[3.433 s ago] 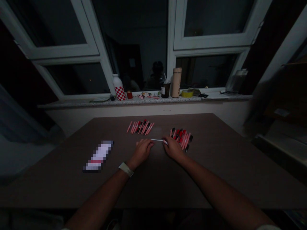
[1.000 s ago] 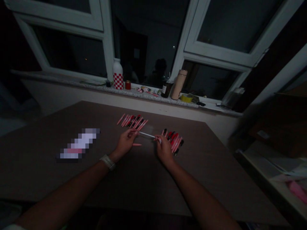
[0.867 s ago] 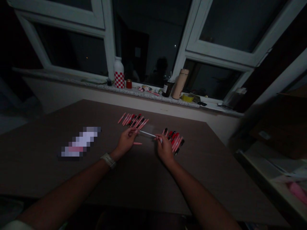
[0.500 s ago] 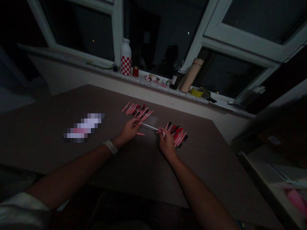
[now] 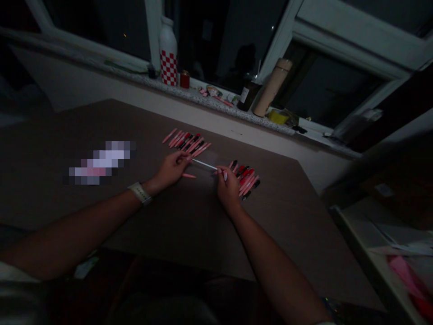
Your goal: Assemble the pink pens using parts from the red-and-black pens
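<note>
A thin white pen refill [image 5: 204, 164] stretches between my two hands above the table. My left hand [image 5: 172, 168] pinches its left end between thumb and fingertips. The other end is in the closed fingers of my right hand [image 5: 229, 188], where a small pale pinkish piece also shows; its kind is unclear. Just beyond my left hand lies a loose row of pink, red and black pens [image 5: 186, 142]. Beside my right hand is a second group of pink pens with red and black parts [image 5: 248, 179]. One pink pen barrel [image 5: 189, 175] lies by my left fingers.
The brown table [image 5: 189, 216] runs up to a windowsill [image 5: 199, 100]. On the sill stand a red-checked white bottle [image 5: 168, 54], a red jar [image 5: 184, 80], a dark bottle [image 5: 246, 95] and a leaning beige flask [image 5: 273, 88]. A blurred-out bright object [image 5: 101, 162] lies at left.
The view has shifted, so the table and sill appear higher and slightly left. Both hands keep the same hold on the refill, and the pens lie as before.
</note>
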`<state>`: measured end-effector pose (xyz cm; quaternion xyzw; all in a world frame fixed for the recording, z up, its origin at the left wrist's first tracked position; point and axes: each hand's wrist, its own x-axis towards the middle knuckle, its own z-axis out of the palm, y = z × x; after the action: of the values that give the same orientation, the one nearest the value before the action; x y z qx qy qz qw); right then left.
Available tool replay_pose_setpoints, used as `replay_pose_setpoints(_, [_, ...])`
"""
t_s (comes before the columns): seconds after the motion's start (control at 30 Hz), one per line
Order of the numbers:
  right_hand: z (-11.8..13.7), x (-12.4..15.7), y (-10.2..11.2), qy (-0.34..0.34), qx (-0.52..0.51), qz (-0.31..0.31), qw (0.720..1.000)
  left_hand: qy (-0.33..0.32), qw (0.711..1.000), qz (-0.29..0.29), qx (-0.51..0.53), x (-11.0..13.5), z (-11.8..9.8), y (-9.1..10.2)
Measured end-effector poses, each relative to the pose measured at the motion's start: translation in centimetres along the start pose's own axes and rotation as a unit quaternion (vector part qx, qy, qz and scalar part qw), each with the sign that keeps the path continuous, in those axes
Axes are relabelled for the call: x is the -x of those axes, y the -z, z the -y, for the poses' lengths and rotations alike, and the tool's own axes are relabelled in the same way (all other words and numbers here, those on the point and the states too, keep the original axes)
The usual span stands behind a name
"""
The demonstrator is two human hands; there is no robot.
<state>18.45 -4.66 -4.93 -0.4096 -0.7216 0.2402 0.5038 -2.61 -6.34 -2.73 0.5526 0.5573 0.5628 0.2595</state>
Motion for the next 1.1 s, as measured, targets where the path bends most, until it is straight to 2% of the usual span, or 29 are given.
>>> replay_pose_setpoints(0.23, [0.4,0.1,-0.4,-0.001,-0.008,-0.011,1.000,-0.016,0.999,-0.025,-0.017,0.0,-0.3,0.1])
replay_pose_setpoints(0.47, [-0.2,0.3,-0.5,0.002,-0.012,-0.026,1.000,-0.019,1.000,-0.001,0.023,0.1,-0.1,0.2])
replay_pose_setpoints(0.7, [-0.6,0.5,-0.9,-0.010,-0.009,-0.020,1.000,0.030,0.994,0.049,0.096,0.5,-0.3,-0.1])
replay_pose_setpoints(0.83, [0.0,0.6,-0.7,-0.007,-0.018,-0.017,1.000,0.047,0.992,0.052,0.108,0.7,-0.7,-0.2])
replay_pose_setpoints(0.97, [0.3,0.5,-0.6,-0.023,-0.032,-0.008,0.999,0.072,0.982,0.055,0.165,0.9,-1.2,-0.2])
replay_pose_setpoints(1.1, [0.4,0.6,-0.8,-0.048,-0.047,0.025,0.997,0.099,0.969,0.057,0.218,1.1,-1.8,-0.1])
